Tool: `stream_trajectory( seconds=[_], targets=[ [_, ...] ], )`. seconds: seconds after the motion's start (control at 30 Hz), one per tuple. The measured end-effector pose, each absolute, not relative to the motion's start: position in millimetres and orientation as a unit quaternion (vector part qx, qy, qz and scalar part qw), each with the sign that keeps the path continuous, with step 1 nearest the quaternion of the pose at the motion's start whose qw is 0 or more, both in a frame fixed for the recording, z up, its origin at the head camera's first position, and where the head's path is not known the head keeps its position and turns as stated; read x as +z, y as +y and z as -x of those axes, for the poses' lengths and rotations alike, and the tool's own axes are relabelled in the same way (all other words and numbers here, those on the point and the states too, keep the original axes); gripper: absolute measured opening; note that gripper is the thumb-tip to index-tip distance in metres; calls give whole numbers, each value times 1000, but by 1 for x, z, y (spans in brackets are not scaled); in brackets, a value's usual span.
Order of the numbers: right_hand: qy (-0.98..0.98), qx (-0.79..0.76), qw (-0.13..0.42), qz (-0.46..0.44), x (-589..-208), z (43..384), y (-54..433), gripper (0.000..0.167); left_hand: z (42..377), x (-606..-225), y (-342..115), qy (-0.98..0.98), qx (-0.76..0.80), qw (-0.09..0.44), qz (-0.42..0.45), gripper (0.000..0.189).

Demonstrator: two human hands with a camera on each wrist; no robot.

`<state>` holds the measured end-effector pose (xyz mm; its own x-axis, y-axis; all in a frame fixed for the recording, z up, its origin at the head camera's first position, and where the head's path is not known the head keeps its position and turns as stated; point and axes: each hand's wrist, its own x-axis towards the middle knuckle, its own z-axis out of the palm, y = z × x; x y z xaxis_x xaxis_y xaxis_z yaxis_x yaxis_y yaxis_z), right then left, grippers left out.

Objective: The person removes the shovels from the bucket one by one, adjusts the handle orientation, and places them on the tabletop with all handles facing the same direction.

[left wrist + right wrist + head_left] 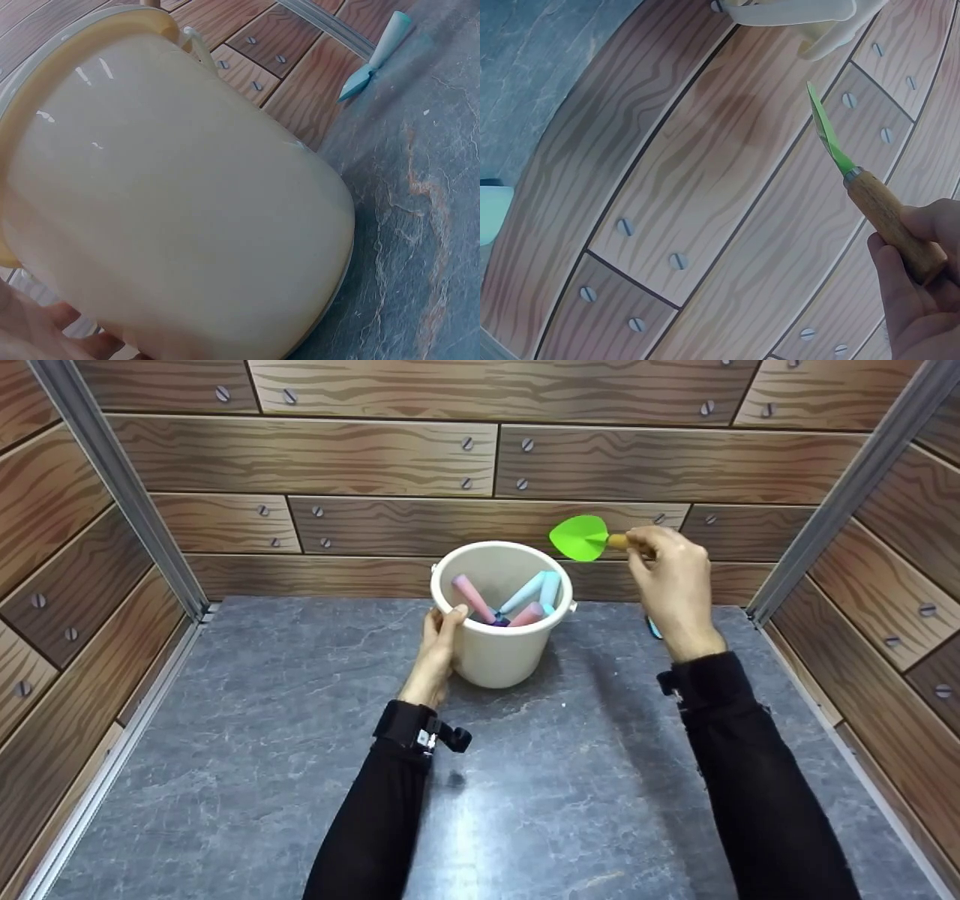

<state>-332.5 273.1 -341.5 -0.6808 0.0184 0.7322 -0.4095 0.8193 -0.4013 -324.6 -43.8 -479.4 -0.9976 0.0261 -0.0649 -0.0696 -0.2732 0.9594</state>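
Observation:
A cream-white bucket (pixel 499 652) stands on the grey table, with several pink handles (pixel 472 597) and light-blue handles (pixel 523 591) poking up inside; their lower ends are partly hidden by the bucket's front wall. My left hand (pixel 435 652) grips the bucket's near-left side, thumb at the rim and fingers along the outer wall. To the right of the bucket and higher than its rim, my right hand (pixel 675 577) pinches a small garden trowel by its wooden handle (pixel 892 225). The trowel's bright green, leaf-shaped blade (pixel 581 538) points left toward the bucket.
A small teal trowel (pixel 379 56) with a pale handle lies on the tabletop near the back wall, mostly covered by my right hand in the head view. Wood-patterned panels (pixel 315 457) and metal corner posts (pixel 135 487) enclose the back and sides.

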Motion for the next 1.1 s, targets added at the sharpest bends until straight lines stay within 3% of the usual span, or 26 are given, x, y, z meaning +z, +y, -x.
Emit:
stream_trajectory(
  seconds=[1.1],
  targets=[
    [-892,267,359,-63,-403,339,312,23,323,-478,-44,608,793,34,21,100]
  ],
)
